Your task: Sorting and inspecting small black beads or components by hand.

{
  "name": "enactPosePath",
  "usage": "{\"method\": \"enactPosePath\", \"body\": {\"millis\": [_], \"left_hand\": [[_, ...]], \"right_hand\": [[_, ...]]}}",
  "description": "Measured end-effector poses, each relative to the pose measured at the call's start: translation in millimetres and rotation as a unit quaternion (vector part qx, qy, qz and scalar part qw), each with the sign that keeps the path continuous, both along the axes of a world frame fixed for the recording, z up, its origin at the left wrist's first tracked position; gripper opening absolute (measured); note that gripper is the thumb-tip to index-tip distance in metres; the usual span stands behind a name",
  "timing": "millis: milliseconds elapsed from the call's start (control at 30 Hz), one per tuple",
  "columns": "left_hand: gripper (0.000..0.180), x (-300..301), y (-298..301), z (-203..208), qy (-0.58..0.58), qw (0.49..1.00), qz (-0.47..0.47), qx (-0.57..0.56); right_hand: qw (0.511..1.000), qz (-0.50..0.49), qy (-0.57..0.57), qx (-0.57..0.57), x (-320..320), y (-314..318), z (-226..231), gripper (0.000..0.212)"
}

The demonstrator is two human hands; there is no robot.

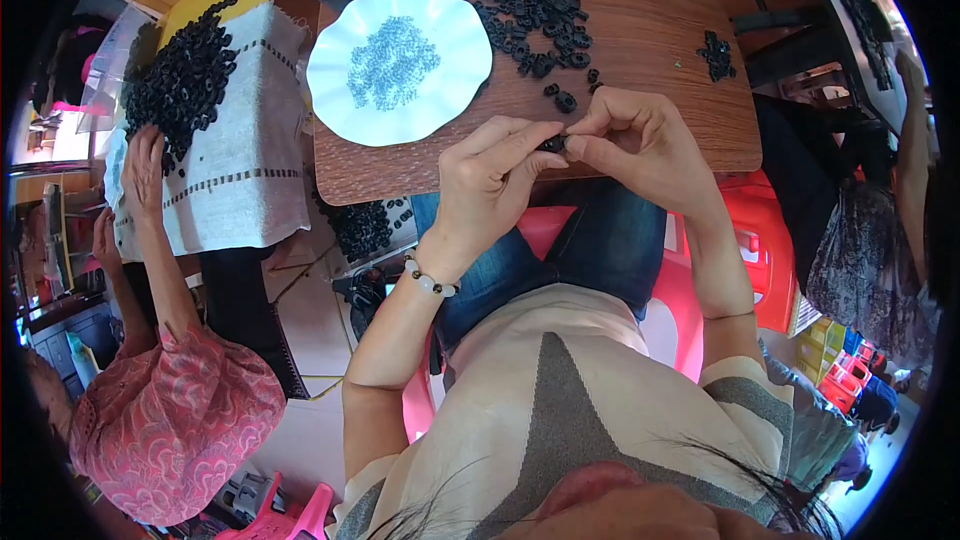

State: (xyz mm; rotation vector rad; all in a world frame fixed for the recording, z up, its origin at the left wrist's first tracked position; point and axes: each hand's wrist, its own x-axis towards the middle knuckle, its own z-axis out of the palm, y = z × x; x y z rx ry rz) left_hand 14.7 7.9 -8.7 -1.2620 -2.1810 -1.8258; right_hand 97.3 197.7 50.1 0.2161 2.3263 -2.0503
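My left hand (490, 180) and my right hand (640, 140) meet at the near edge of a brown wooden board (660, 50). Between their fingertips they pinch one small black ring-shaped part (556, 144). A pile of the same black parts (540, 20) lies on the board just beyond my hands, with two loose ones (560, 96) closer. A white scalloped plate (340, 110) to the left of my hands holds a heap of tiny grey-blue rings (392, 60). A beaded bracelet sits on my left wrist.
A small cluster of black parts (716, 54) lies at the board's right. On the left, another person in a pink patterned top (170, 420) reaches into a heap of black parts (180, 80) on a white cloth (240, 170). More black parts (366, 226) lie below the board. Red plastic stools (760, 240) stand at right.
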Motion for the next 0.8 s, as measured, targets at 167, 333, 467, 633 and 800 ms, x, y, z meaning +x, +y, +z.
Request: {"method": "enactPosePath", "body": {"millis": [167,333,467,633,800], "left_hand": [[0.033,0,2,1,-0.03,1.0,0.002,-0.003],[0.034,-1,1,-3,-0.025,1.0,-0.007,-0.011],[0.033,-3,0,-4,-0.003,1.0,-0.028,-0.015],[0.036,-1,-1,-8,0.041,0.998,-0.034,-0.025],[0.036,3,2,-5,0.103,0.993,-0.037,-0.047]], "right_hand": [[1.0,0.006,0.01,-0.008,-2,4,-6,0.008],[1.0,0.0,0.003,0.011,-3,5,-14,0.009],[0.999,-0.018,-0.04,-0.017,0,-3,-11,0.011],[0.997,-0.015,-0.042,0.068,8,-6,-8,0.006],[0.999,-0.01,-0.031,0.04,13,-2,-20,0.007]]}}
